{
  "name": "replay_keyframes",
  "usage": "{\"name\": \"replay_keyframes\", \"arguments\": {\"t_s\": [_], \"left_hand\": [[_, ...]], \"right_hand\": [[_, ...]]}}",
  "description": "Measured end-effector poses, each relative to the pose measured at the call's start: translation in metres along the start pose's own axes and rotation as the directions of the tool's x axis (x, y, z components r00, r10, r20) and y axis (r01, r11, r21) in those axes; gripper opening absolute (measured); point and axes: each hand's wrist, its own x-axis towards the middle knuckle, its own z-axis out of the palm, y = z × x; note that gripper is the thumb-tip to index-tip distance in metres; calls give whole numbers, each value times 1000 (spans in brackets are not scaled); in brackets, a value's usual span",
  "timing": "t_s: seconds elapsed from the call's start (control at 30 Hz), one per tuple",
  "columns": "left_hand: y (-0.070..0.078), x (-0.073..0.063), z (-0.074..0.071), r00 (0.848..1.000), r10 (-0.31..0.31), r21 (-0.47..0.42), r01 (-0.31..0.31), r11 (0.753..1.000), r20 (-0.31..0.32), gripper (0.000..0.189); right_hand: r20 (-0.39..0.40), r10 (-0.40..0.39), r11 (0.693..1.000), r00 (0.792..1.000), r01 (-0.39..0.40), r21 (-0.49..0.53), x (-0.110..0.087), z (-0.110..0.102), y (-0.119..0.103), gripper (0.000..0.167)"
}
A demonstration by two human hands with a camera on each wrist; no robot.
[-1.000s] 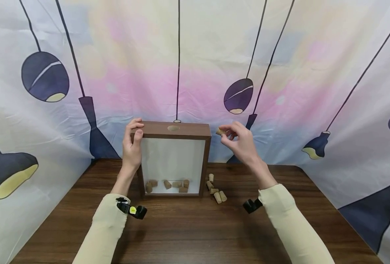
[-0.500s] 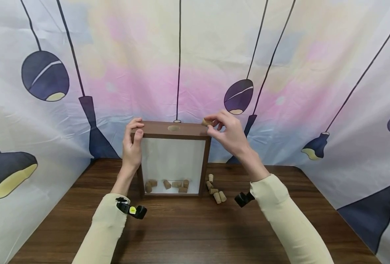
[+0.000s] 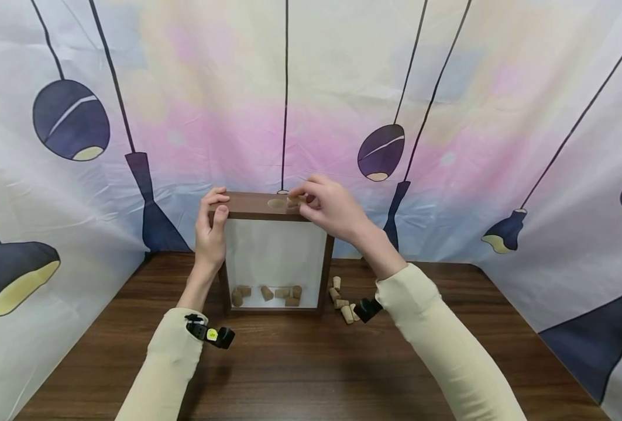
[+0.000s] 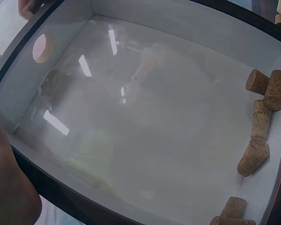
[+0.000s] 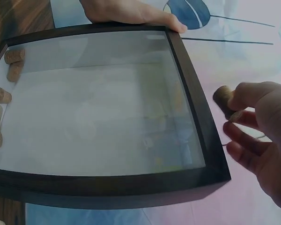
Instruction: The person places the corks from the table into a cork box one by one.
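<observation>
A brown wooden frame box (image 3: 327, 257) with a clear front stands upright on the table, a round hole (image 3: 276, 203) in its top. My left hand (image 3: 213, 231) grips its upper left corner, thumb in front and fingers over the top. Between thumb and fingertips my right hand (image 3: 332, 207) pinches a cork (image 5: 223, 101), close over the top just right of the hole. Inside, several corks (image 4: 260, 122) lie along the bottom, seen through the clear pane in both wrist views.
More loose corks (image 3: 337, 295) lie on the wooden table (image 3: 279, 368) right of the box, partly behind the right wrist camera (image 3: 367, 309). Behind the table hangs a cloth backdrop (image 3: 210, 117) printed with lamps.
My right hand has carried the cork leftward from beside the box's right edge to over its top, near the hole. The left hand and the box have stayed put.
</observation>
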Motion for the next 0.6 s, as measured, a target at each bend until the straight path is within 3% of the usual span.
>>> {"name": "replay_keyframes", "arguments": {"t_s": [0.13,0.23,0.6], "left_hand": [[-13,1,-1,1000,9,4,-9,1000,-4,38],[-18,1,-2,1000,19,10,-19,1000,-1,40],[-16,1,-2,1000,3,15,-3,1000,-3,40]], "right_hand": [[68,7,997,998,-2,-71,5,4,-4,21],[68,16,997,998,-11,-76,7,7,-4,20],[46,71,988,996,-64,-139,15,11,-9,23]]}}
